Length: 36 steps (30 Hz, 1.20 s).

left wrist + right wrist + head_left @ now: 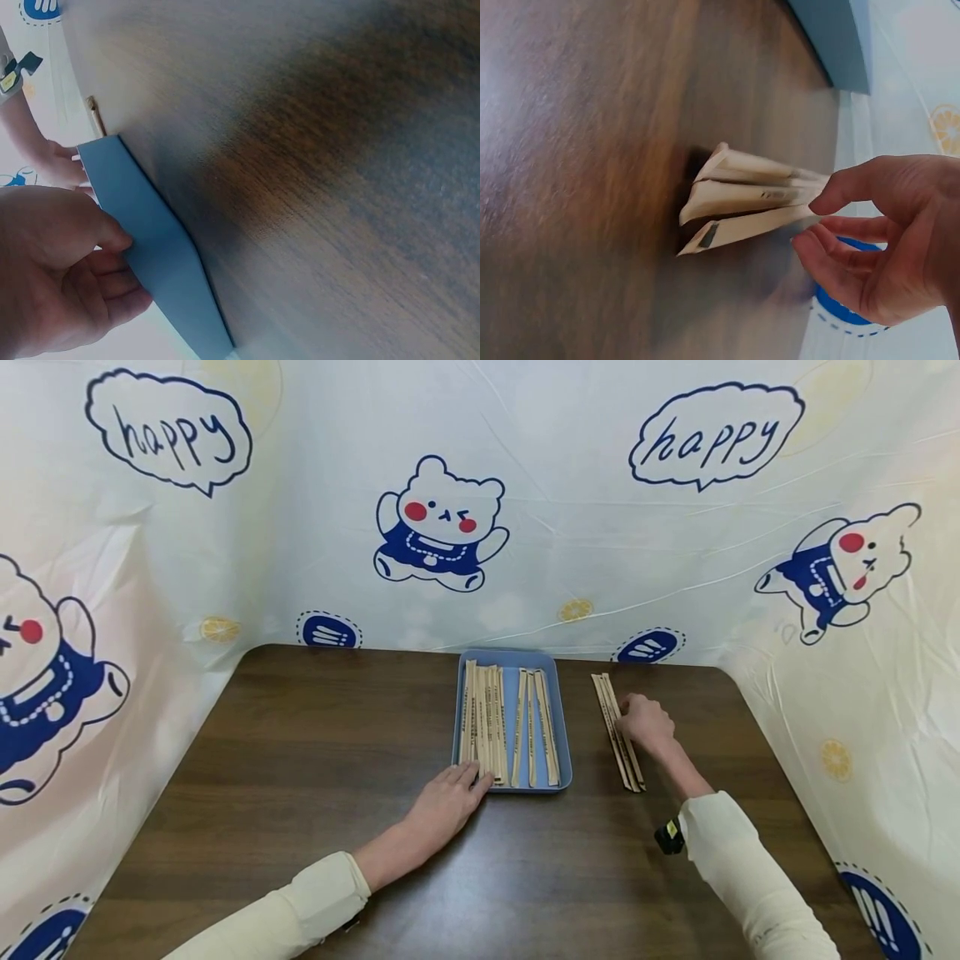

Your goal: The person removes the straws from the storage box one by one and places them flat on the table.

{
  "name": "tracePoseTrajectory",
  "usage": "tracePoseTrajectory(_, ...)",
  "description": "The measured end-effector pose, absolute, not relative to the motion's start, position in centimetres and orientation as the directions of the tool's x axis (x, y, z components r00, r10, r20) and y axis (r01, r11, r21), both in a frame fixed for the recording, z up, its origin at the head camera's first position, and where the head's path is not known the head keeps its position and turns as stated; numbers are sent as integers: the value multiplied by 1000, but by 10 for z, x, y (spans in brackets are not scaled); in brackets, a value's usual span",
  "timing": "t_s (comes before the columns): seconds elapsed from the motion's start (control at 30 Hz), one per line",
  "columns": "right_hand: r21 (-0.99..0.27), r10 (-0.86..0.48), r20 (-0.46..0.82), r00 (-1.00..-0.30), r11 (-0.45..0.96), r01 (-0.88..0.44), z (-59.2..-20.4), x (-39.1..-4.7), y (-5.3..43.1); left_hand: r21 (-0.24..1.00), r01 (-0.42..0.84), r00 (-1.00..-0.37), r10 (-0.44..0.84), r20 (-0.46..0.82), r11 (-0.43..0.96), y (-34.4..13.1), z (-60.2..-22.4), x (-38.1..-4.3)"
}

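Thumb and fingers of the right hand [647, 724] meet a bundle of slim beige sticks with dark lettering [742, 193] on the table. From my end of the feed the gap between thumb and fingers looks narrow, but I cannot tell whether they pinch the bundle or merely touch it. Its near ends, three of them in the right wrist view, fan slightly apart.

The left hand [442, 806] lies relaxed against the near left corner of a shallow blue rectangular tray [517, 657], its fingertips at the edge and its thumb touching the outer wall in the left wrist view. Inside the tray I see a dense row of matching beige sticks [483, 727] along the left, and a sparser, slightly splayed group [532, 727] on the right.

Cream sleeves [750, 868] cover both forearms, and a small black device [670, 837] sits by the right cuff. Beneath everything runs a dark brown wood-grain table [337, 727]; past it hangs a pale printed cloth backdrop [585, 443] with cartoon bears and "happy" speech bubbles.
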State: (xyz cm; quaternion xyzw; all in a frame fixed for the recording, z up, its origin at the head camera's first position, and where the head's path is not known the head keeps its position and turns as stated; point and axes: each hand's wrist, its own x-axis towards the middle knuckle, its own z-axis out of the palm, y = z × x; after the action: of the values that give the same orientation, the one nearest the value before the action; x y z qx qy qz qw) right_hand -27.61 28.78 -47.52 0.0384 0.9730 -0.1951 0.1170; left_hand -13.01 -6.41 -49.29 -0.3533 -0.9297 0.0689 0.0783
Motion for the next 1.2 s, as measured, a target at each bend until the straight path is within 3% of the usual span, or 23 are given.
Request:
tracePoseTrajectory(0.2, -416, -14, -211, -977, 906, 77, -468, -274, 273, -179, 648, -737, 669, 96, 740, -64, -493, -130)
tracePoseTrajectory(0.53, -597, -88, -224, -971, 799, 65, -452, -269, 245, -187, 641, -747, 661, 72, 744, -64, -493, -129)
tracePoseTrajectory(0.93, -634, -171, -160, -972, 773, -32, -439, -264, 201, -173, 644, -739, 665, 112, 745, -64, -495, -130)
tracePoseTrajectory(1.2, -595, -184, -143, -973, 801, -64, -440, -264, 177, -183, 640, -740, 663, 113, 746, -65, -496, -130)
